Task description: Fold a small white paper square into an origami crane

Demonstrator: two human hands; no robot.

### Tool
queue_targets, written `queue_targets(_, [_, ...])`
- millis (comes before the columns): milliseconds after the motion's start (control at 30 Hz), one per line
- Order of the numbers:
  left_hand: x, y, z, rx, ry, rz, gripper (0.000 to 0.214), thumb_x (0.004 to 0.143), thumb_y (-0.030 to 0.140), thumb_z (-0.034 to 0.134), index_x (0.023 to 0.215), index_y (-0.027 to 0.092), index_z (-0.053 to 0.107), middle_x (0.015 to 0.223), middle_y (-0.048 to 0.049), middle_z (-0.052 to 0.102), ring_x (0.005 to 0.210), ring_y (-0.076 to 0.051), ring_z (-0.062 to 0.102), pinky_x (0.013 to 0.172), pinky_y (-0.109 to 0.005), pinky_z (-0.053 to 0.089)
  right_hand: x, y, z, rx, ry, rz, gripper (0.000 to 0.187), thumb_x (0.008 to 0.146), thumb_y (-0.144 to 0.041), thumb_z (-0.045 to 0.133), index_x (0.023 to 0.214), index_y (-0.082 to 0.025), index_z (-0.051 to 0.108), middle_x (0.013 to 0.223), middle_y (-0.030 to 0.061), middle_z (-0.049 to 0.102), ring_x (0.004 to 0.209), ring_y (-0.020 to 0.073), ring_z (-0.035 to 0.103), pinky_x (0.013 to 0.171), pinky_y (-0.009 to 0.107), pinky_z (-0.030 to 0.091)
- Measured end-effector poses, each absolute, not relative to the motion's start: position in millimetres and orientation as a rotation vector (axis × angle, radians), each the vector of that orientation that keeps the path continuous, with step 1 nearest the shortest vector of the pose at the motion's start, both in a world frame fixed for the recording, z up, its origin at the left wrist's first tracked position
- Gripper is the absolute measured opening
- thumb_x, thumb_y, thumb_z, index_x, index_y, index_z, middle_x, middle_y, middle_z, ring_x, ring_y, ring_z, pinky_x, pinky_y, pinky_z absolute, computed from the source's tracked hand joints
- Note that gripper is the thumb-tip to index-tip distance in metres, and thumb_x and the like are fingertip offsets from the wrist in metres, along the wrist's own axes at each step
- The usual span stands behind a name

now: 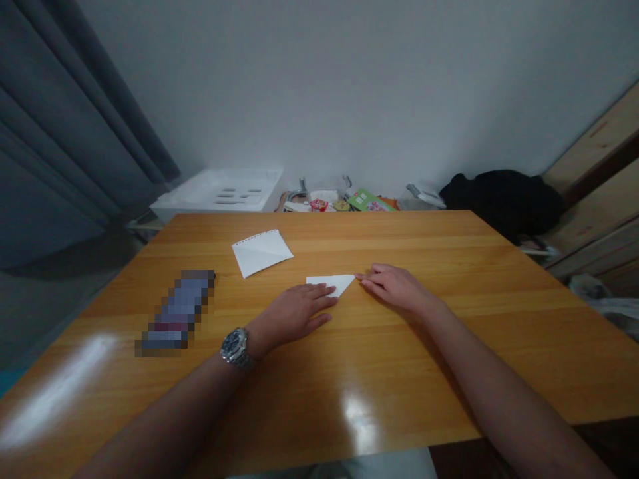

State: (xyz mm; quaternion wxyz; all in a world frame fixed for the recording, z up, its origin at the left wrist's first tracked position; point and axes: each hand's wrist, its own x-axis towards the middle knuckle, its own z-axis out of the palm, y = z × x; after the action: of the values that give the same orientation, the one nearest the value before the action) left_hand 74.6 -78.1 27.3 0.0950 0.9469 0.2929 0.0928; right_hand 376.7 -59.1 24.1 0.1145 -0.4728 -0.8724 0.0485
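A small folded piece of white paper [335,282] lies on the wooden table [449,313], shaped roughly like a triangle with its point to the right. My left hand [295,313] lies flat with fingers stretched out, pressing on the paper's left part. A metal watch [234,347] is on that wrist. My right hand [394,286] rests on the table with its fingertips together at the paper's right tip.
A second white sheet [261,252] torn from a spiral pad lies farther back on the left. A blurred dark oblong object [178,311] sits at the table's left. Behind the table are a white tray [219,189], a basket of colourful packets [339,201] and dark cloth [499,196].
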Motion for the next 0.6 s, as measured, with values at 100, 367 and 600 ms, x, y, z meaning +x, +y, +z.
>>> queue_targets(100, [74.2, -77.9, 26.8, 2.813, 0.872, 0.268, 0.042, 0.103, 0.045, 0.043, 0.138, 0.027, 0.056, 0.153, -0.0049, 0.047, 0.138, -0.025, 0.048, 0.117, -0.044, 0.036, 376.3, -59.1, 24.1, -1.405, -2.574, 0.129, 0.036, 0.104, -0.04, 0.042, 0.117, -0.028, 0.074, 0.09, 0.0047, 0.064, 0.078, 0.0169, 0.056, 0.065, 0.028, 0.034])
queue_targets(367, [73.6, -76.7, 25.6, 2.806, 0.833, 0.304, 0.044, 0.1, 0.049, 0.048, 0.135, 0.027, 0.058, 0.151, -0.0067, 0.049, 0.137, -0.027, 0.048, 0.116, -0.045, 0.037, 373.7, -60.2, 26.4, -1.422, -2.565, 0.134, 0.036, 0.104, -0.041, 0.042, 0.115, -0.028, 0.075, 0.087, 0.0045, 0.063, 0.076, 0.0167, 0.056, 0.064, 0.028, 0.034])
queue_targets(600, [80.9, -77.8, 24.8, 2.835, 0.934, 0.304, 0.053, 0.1, 0.049, 0.046, 0.147, 0.024, 0.045, 0.145, -0.0091, 0.054, 0.136, -0.028, 0.048, 0.12, -0.049, 0.025, 369.5, -64.0, 30.2, -1.307, -2.644, 0.042, 0.035, 0.101, -0.035, 0.049, 0.085, -0.022, 0.077, 0.082, 0.0037, 0.064, 0.073, 0.0159, 0.055, 0.064, 0.028, 0.033])
